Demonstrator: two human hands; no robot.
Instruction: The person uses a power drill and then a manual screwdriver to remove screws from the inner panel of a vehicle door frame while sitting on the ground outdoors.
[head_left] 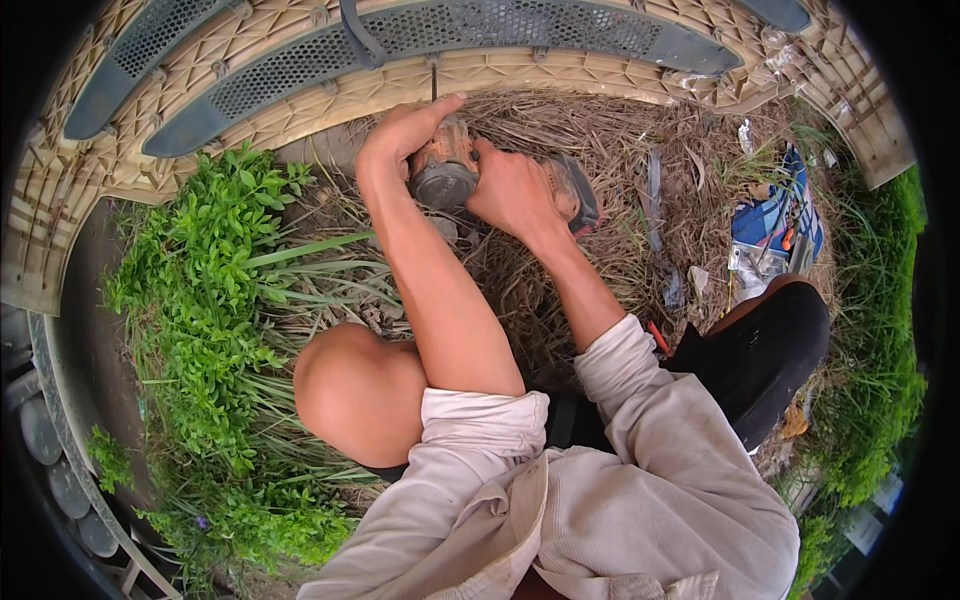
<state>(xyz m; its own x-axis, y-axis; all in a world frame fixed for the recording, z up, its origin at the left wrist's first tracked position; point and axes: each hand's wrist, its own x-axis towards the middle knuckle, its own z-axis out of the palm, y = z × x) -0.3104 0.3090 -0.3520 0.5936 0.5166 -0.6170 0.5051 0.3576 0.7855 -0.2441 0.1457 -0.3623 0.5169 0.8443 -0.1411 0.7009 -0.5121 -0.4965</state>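
One orange-and-grey power drill (442,186) has the right hand (512,190) closed around its handle and the left hand (393,138) against its body; how firmly the left one grips, I cannot tell. The drill is over dry grass (610,130), at the near edge of a beige panel (500,70), its thin bit (434,84) pointing toward that edge. Some blue-and-white packaging (752,222) lies near the dry grass's right edge.

Count: 2 hands, left hand (393,143) plus right hand (515,192), upper centre; 1 drill (442,183), 1 bit (434,84), same spot; 3 grey strips (500,30), top edge; 1 dark strap (358,38), top; 2 rolled sleeves (482,412), lower centre.
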